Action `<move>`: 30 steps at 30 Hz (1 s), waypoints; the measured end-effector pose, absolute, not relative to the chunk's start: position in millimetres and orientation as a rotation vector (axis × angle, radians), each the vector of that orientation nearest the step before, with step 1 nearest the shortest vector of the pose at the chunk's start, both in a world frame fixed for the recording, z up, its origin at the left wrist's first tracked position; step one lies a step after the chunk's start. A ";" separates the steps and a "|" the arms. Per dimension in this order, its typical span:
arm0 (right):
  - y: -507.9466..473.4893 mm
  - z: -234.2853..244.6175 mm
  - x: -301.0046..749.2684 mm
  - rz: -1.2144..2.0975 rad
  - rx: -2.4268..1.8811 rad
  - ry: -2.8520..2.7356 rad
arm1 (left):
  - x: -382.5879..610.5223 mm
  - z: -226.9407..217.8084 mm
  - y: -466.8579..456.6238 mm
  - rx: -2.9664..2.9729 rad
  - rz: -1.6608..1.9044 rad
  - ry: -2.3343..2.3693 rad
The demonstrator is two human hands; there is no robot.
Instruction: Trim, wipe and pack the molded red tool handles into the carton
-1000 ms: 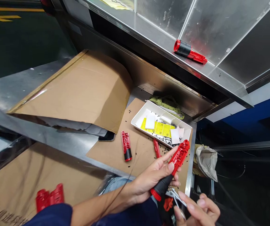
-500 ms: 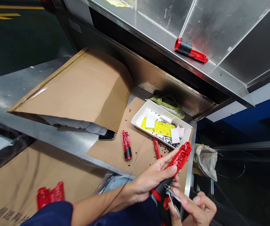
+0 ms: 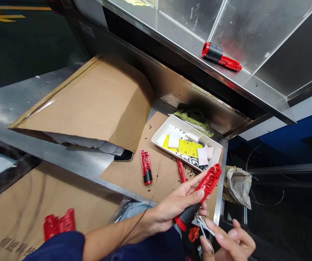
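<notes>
My left hand is shut around a red plastic tool handle with a black rubber grip, its red housing pointing up and to the right. Close by at the lower right, my right hand pinches a small thin metal tool between its fingertips, and the tool's tip reaches toward the handle's black end. A small red plastic piece lies below the handle. The exact kind of metal tool is hard to make out.
A white tray holds yellow labels, white pads and small black parts. On brown cardboard lie a red-and-black handle and a red strip. A similar handle rests on the steel shelf above. Red parts lie at lower left.
My right hand has shifted slightly to the right, and its fingers have spread a little. The left hand and the handle have barely moved.
</notes>
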State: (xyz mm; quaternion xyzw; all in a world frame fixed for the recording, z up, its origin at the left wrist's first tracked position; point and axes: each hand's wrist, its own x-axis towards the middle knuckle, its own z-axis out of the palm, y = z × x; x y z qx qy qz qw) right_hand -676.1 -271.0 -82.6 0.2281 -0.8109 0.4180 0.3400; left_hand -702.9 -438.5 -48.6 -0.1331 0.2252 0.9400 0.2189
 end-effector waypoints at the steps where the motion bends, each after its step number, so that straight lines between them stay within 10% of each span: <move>1: -274.1 -82.5 -676.3 1.107 0.601 -2.118 | -702.9 -49.0 -438.6 -0.370 2.599 0.623; 30: -285.6 -83.9 -675.5 1.156 0.609 -2.124 | -702.4 -52.4 -437.9 -0.387 2.603 0.542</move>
